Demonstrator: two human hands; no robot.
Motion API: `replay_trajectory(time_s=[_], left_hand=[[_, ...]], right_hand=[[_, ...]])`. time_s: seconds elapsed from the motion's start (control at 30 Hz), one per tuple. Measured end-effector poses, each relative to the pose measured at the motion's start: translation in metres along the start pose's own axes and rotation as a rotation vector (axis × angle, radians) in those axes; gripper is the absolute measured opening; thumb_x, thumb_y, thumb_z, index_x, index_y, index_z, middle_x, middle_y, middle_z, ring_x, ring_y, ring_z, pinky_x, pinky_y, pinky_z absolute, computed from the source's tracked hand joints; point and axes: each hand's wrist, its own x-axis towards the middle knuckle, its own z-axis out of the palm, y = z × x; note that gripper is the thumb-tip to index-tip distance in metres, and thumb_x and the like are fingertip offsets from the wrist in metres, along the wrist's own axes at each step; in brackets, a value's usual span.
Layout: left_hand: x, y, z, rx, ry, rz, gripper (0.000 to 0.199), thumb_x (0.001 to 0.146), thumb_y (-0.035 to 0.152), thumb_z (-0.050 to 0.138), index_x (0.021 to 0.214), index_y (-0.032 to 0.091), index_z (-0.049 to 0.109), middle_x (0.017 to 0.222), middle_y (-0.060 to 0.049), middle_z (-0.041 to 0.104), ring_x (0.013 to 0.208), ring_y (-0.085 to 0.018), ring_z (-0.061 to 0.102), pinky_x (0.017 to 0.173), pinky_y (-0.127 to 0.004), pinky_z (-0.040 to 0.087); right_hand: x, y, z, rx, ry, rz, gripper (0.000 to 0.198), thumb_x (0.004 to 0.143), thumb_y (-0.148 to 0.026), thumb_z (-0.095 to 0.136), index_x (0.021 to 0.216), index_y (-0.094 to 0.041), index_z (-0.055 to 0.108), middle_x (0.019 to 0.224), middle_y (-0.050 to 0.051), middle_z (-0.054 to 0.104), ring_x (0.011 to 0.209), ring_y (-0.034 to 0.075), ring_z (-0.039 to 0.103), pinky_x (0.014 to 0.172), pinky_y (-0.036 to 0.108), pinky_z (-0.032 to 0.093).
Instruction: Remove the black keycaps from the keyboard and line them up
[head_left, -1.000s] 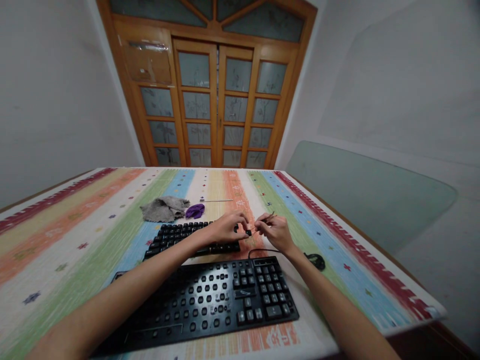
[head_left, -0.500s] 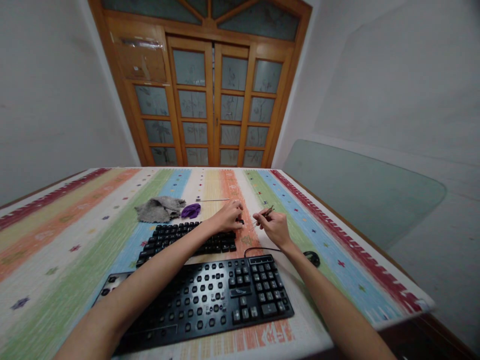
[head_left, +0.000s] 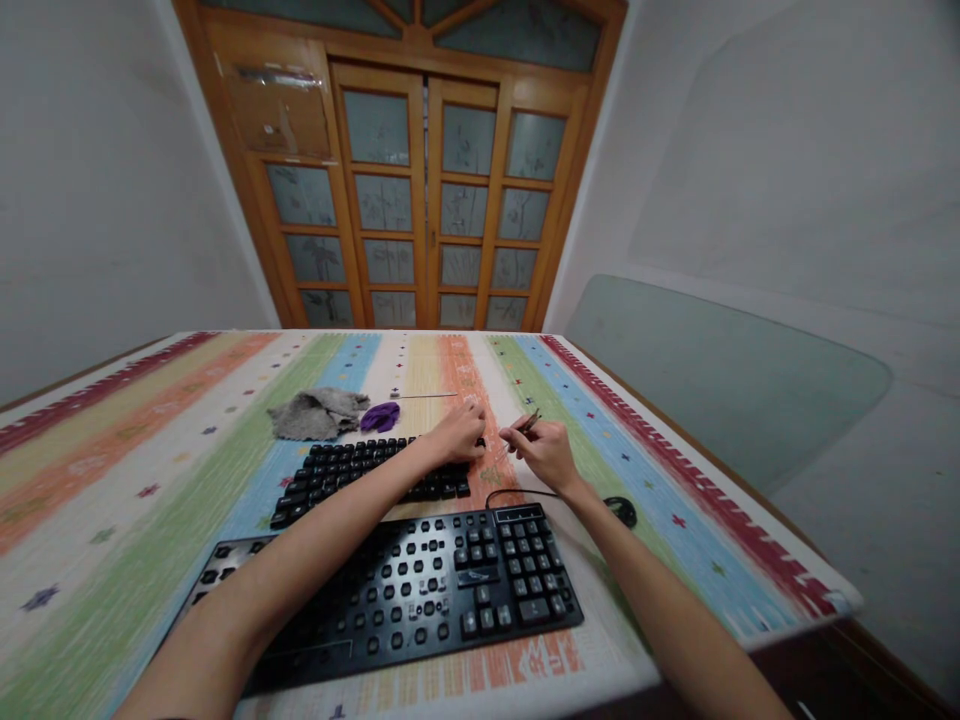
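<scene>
My left hand (head_left: pixel 461 432) is closed, its fingertips pinching a small black keycap (head_left: pixel 481 442) that is partly hidden. Just right of it, my right hand (head_left: pixel 546 450) grips a slim metal tool (head_left: pixel 531 421) with thin prongs pointing down and left; its exact kind is hard to make out. The two hands are apart. Beneath my left forearm lie rows of loose black keycaps (head_left: pixel 337 462). Nearer to me is a black keyboard (head_left: pixel 397 655), its main section stripped of caps, while caps remain on the number pad and arrow keys. My left forearm covers part of it.
Behind the keycaps are a grey cloth (head_left: pixel 319 413), a purple cloth (head_left: pixel 380 417) and a thin rod (head_left: pixel 426 395). To the right sits a coiled black cable (head_left: pixel 621 511), with its lead running to the keyboard. A striped tablecloth (head_left: pixel 135 500) covers the table.
Both hands stay closed on what they hold. My right hand has shifted slightly left, and the tool's prongs point lower. The whole view has tipped a little.
</scene>
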Motion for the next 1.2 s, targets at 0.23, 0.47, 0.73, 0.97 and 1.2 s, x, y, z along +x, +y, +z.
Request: replay_trajectory(time_s=[0.23, 0.47, 0.73, 0.97, 1.2], left_hand=[[-0.003, 0.001, -0.003, -0.001, -0.013, -0.024, 0.008, 0.075, 0.018, 0.062, 0.072, 0.012, 0.068, 0.097, -0.013, 0.062, 0.099, -0.028, 0.053, 0.086, -0.036, 0.046], [-0.006, -0.001, -0.006, -0.016, -0.015, -0.043, 0.005, 0.072, 0.017, 0.064, 0.072, 0.013, 0.068, 0.096, -0.012, 0.061, 0.095, -0.026, 0.054, 0.085, -0.035, 0.046], [-0.007, -0.002, -0.004, -0.03, -0.011, -0.051, 0.004, 0.072, 0.016, 0.064, 0.073, 0.014, 0.067, 0.095, -0.011, 0.06, 0.094, -0.025, 0.053, 0.084, -0.034, 0.045], [-0.008, -0.002, -0.005, -0.039, 0.002, -0.049, 0.004, 0.073, 0.016, 0.064, 0.071, 0.013, 0.065, 0.094, -0.012, 0.06, 0.093, -0.026, 0.053, 0.084, -0.035, 0.045], [-0.024, 0.001, -0.02, -0.087, 0.079, -0.021, 0.009, 0.08, 0.017, 0.06, 0.087, 0.013, 0.064, 0.094, -0.01, 0.061, 0.1, -0.025, 0.054, 0.091, -0.036, 0.044]], right_hand=[[0.001, -0.001, 0.0, -0.004, -0.004, -0.029, 0.057, 0.086, -0.065, 0.056, 0.057, -0.017, 0.064, 0.049, 0.003, 0.066, 0.037, 0.013, 0.058, 0.044, 0.023, 0.042], [0.0, -0.002, -0.001, -0.011, -0.023, -0.027, 0.056, 0.087, -0.064, 0.056, 0.057, -0.017, 0.064, 0.048, 0.003, 0.065, 0.037, 0.013, 0.057, 0.045, 0.023, 0.042], [0.0, -0.002, 0.0, -0.019, -0.028, -0.032, 0.056, 0.086, -0.064, 0.057, 0.057, -0.017, 0.065, 0.048, 0.003, 0.065, 0.038, 0.013, 0.057, 0.045, 0.024, 0.041], [0.001, -0.004, 0.0, 0.019, -0.032, -0.013, 0.054, 0.085, -0.063, 0.059, 0.056, -0.017, 0.064, 0.047, 0.003, 0.064, 0.038, 0.013, 0.057, 0.045, 0.023, 0.042], [-0.004, -0.01, 0.003, 0.235, -0.248, 0.121, 0.054, 0.08, -0.063, 0.063, 0.054, -0.016, 0.063, 0.043, 0.002, 0.061, 0.034, 0.01, 0.052, 0.039, 0.02, 0.039]])
